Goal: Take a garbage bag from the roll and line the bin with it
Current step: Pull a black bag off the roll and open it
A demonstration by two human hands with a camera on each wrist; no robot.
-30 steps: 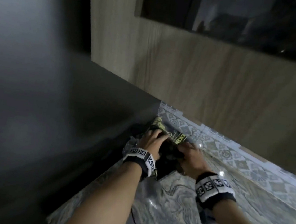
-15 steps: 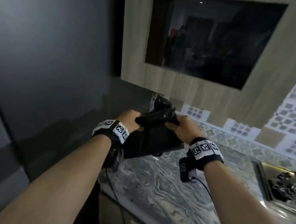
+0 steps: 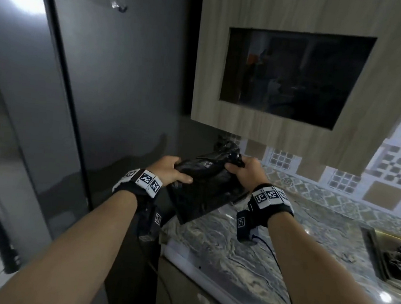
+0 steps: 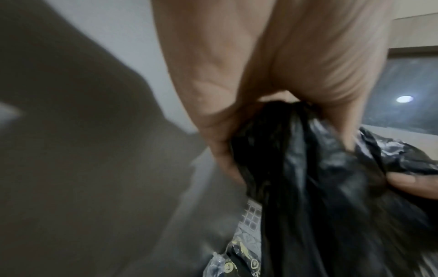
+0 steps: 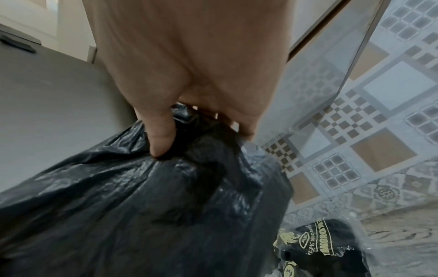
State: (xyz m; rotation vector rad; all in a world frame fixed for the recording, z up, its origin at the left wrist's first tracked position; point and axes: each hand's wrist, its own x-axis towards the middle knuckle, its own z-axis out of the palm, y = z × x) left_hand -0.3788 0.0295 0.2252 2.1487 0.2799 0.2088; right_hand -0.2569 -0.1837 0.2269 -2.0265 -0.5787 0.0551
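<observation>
A tall grey refrigerator (image 3: 83, 86) is seen at the left, a wood-faced cabinet (image 3: 293, 18) ahead, and a marbled countertop (image 3: 246, 249) beneath. A black garbage bag (image 3: 203, 184) is held in the air above the counter's left end, bunched and hanging down. Its left part is gripped by the left hand (image 3: 169, 169), its right part by the right hand (image 3: 248, 170), both with fingers curled into the plastic. The printed roll packaging (image 5: 315, 243) is seen below on the counter

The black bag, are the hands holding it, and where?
Yes. The left hand and the right hand grip the black garbage bag by its bunched top edge.
</observation>
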